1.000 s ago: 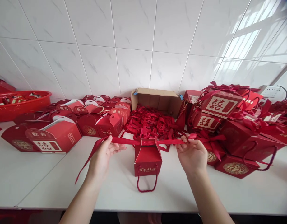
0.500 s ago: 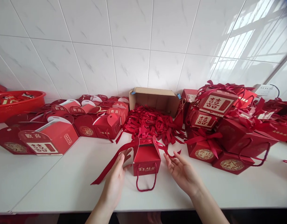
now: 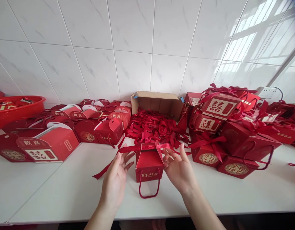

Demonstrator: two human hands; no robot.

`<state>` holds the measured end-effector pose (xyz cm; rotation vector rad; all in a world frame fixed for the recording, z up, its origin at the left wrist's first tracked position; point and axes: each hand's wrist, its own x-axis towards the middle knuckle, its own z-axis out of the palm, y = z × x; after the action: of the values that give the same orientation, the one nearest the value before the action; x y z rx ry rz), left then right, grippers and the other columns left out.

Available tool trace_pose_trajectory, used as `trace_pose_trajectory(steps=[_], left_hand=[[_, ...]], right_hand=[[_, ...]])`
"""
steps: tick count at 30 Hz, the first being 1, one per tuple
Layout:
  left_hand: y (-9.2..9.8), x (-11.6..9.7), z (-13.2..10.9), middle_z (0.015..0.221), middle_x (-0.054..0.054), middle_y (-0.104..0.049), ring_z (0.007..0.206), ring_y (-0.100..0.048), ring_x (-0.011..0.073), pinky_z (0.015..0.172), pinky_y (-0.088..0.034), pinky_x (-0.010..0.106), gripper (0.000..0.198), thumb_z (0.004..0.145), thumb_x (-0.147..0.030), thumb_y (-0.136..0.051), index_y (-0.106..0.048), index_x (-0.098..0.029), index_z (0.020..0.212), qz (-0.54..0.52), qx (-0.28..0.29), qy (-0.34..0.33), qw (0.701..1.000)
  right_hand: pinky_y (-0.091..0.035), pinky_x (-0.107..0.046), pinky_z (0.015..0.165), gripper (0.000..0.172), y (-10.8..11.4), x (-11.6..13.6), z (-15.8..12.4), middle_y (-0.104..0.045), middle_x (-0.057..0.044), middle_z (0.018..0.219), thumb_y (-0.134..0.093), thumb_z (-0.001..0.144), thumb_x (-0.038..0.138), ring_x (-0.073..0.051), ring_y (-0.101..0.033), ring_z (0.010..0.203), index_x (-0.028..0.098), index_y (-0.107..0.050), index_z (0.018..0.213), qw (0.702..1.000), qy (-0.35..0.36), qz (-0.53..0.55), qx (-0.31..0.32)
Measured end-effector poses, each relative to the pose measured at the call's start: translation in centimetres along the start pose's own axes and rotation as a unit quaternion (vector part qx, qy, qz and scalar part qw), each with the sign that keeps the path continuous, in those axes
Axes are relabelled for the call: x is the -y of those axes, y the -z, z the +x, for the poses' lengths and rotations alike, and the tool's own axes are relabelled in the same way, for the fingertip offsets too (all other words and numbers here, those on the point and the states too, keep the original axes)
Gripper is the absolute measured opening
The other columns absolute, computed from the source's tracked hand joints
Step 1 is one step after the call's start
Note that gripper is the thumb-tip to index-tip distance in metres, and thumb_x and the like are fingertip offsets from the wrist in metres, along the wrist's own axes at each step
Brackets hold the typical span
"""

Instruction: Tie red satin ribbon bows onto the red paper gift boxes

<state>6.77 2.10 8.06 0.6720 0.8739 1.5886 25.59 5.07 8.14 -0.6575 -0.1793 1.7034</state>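
A small red box [image 3: 149, 163] with a rope handle hanging down its front stands on the white table, with a red ribbon [image 3: 129, 149] running through its top and out to both sides. On the box's left, my left hand [image 3: 115, 175] is open, its thumb at the ribbon and its fingers spread beneath it. My right hand [image 3: 179, 171] is open too, palm up, close to the box's right side, with the ribbon's other end by its fingertips. Behind the box lies a heap of red ribbons [image 3: 157, 126].
An open cardboard box [image 3: 159, 95] lies behind the ribbons. Several red boxes [image 3: 51, 143] stand at the left, beside a red basin [image 3: 37, 107]. Stacked boxes with bows [image 3: 250, 140] stand at the right. The table's front edge [image 3: 137, 218] runs below.
Both hands have moved slightly; my right hand is nearer the box, and its fingers are more spread. The ribbon's left part has been lifted and now lies across my left thumb.
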Motion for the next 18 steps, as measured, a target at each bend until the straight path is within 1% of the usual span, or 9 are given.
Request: trace_pose_trajectory(steps=[3,5,7,9,11,13,16,18], left_hand=[[0.0,-0.2,0.0,0.129,0.006,-0.061,0.126,-0.050,0.0258,0.093,-0.045,0.035,0.042,0.088,-0.045,-0.054,-0.059,-0.026,0.125,0.011,0.007,-0.005,1.000],[0.0,-0.4,0.1,0.127,0.007,-0.062,0.123,-0.052,0.0259,0.091,-0.045,0.035,0.042,0.087,-0.045,-0.055,-0.061,-0.025,0.123,0.014,-0.002,-0.008,1.000],[0.1,-0.9,0.4,0.120,0.006,-0.066,0.117,-0.055,0.0246,0.087,-0.046,0.033,0.043,0.085,-0.046,-0.058,-0.062,-0.025,0.121,0.009,-0.027,-0.018,0.999],[0.4,-1.7,0.8,0.110,0.004,-0.069,0.109,-0.058,0.0210,0.083,-0.047,0.030,0.042,0.083,-0.046,-0.060,-0.063,-0.026,0.119,-0.002,-0.060,-0.037,0.998],[0.6,-2.6,1.2,0.103,0.002,-0.070,0.099,-0.060,0.0173,0.079,-0.047,0.027,0.039,0.082,-0.046,-0.061,-0.065,-0.028,0.116,-0.013,-0.092,-0.059,0.994],[0.8,-3.6,1.6,0.101,0.000,-0.069,0.090,-0.060,0.0148,0.078,-0.046,0.026,0.035,0.083,-0.044,-0.061,-0.067,-0.027,0.112,-0.018,-0.109,-0.079,0.991],[0.7,-5.3,2.0,0.095,0.001,-0.070,0.082,-0.059,0.0131,0.075,-0.045,0.026,0.031,0.082,-0.040,-0.063,-0.070,-0.024,0.108,-0.015,-0.107,-0.114,0.988],[0.3,-6.3,2.1,0.091,0.002,-0.070,0.080,-0.059,0.0132,0.072,-0.045,0.026,0.031,0.082,-0.039,-0.064,-0.071,-0.022,0.106,-0.005,-0.101,-0.138,0.985]], right_hand=[[-0.050,-0.024,0.055,0.036,-0.1,-0.1,-0.3,-0.065,-0.005,0.096,-0.057,0.084,0.054,-0.014,-0.061,0.071,0.020,-0.067,0.086,0.996,-0.021,-0.085,-0.005],[-0.048,-0.024,0.057,0.028,-0.4,0.4,-0.3,-0.066,-0.003,0.094,-0.056,0.086,0.047,-0.014,-0.062,0.074,0.022,-0.067,0.091,0.996,-0.004,-0.091,0.019],[-0.047,-0.022,0.056,0.023,-0.7,1.2,-0.3,-0.064,-0.001,0.087,-0.058,0.085,0.041,-0.013,-0.061,0.071,0.025,-0.067,0.099,0.995,0.023,-0.077,0.052],[-0.047,-0.021,0.057,0.026,-1.0,2.1,-0.2,-0.063,0.000,0.080,-0.063,0.083,0.037,-0.011,-0.059,0.067,0.024,-0.068,0.104,0.993,0.059,-0.072,0.071],[-0.047,-0.021,0.057,0.027,-1.3,2.8,-0.2,-0.061,0.001,0.075,-0.068,0.079,0.035,-0.010,-0.056,0.064,0.021,-0.070,0.102,0.988,0.109,-0.085,0.064],[-0.046,-0.021,0.058,0.029,-1.5,3.4,-0.3,-0.061,0.001,0.072,-0.073,0.075,0.031,-0.009,-0.053,0.062,0.019,-0.071,0.101,0.977,0.169,-0.119,0.060],[-0.045,-0.021,0.061,0.034,-1.8,4.1,-0.4,-0.061,0.002,0.070,-0.078,0.069,0.027,-0.008,-0.053,0.062,0.019,-0.070,0.102,0.944,0.253,-0.201,0.065],[-0.045,-0.022,0.063,0.036,-2.0,4.7,-0.4,-0.063,0.002,0.072,-0.078,0.071,0.032,-0.009,-0.055,0.064,0.020,-0.069,0.103,0.918,0.294,-0.259,0.060]])
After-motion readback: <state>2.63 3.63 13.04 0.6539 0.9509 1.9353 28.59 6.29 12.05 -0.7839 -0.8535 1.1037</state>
